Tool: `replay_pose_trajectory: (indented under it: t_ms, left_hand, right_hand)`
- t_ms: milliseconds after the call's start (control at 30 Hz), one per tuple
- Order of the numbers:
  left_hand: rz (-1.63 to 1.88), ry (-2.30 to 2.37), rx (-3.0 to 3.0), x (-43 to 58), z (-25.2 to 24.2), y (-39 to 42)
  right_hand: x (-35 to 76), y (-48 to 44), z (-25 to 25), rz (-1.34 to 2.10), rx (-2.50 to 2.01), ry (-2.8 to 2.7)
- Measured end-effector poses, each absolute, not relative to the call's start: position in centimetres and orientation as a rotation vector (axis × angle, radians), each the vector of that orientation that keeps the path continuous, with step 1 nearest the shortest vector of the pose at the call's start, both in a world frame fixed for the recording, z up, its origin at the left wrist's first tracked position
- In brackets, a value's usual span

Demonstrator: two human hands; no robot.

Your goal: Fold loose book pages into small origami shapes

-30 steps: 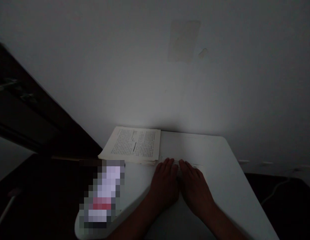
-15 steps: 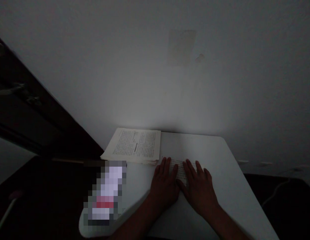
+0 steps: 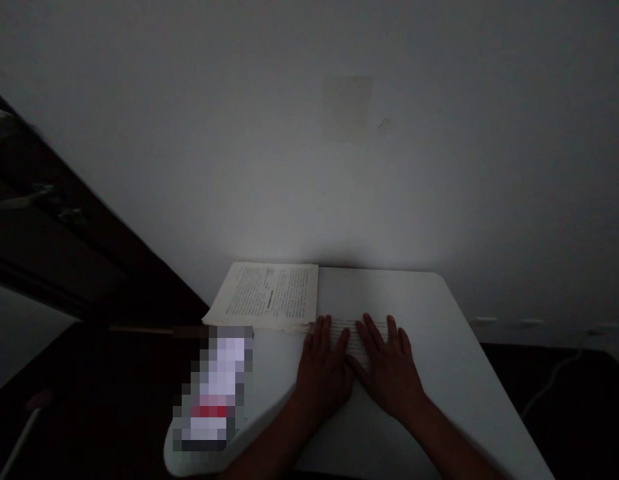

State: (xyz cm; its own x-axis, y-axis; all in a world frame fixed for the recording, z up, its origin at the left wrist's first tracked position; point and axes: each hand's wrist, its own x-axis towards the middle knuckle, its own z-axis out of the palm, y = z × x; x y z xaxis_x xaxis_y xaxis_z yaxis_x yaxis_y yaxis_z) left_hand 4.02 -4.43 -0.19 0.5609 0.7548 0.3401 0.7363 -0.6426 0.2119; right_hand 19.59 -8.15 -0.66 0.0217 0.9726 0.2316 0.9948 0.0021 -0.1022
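Observation:
A printed sheet of paper point(image 3: 358, 345) lies on the white table point(image 3: 419, 313), mostly covered by my two hands. My left hand point(image 3: 325, 370) presses flat over its left part, fingers stretched out and pointing away from me. Over the right part rests my right hand point(image 3: 388, 373), palm down with its fingers spread. The thumbs come close together near the sheet's lower middle. Just beyond my left hand, a stack of printed pages point(image 3: 269, 293) sits at the table's back left corner.
A pixelated phone-like object point(image 3: 216, 387) lies at the table's left edge. Behind the table rises a pale wall point(image 3: 269, 167) with a faint square patch point(image 3: 348, 109). A dark door point(image 3: 64, 220) stands on the left; a cable point(image 3: 554, 383) hangs at right.
The view has shifted slightly. My right hand has slid a little left, with a wider gap between its middle and ring fingers. Both hands stay flat on the sheet.

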Motion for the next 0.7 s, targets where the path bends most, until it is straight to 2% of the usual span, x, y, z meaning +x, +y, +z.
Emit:
replay_pose_trajectory:
  t_ms: [233, 700]
  left_hand:
    - [0.540, 1.319, 2.743, 3.86, 0.29, -4.35]
    - [0.616, 1.288, 2.739, 3.86, 0.16, -4.20]
  right_hand:
    - [19.24, -7.46, -0.59, -0.117, -2.063, -2.017]
    - [19.36, -7.44, -0.87, -0.175, -2.054, -1.991]
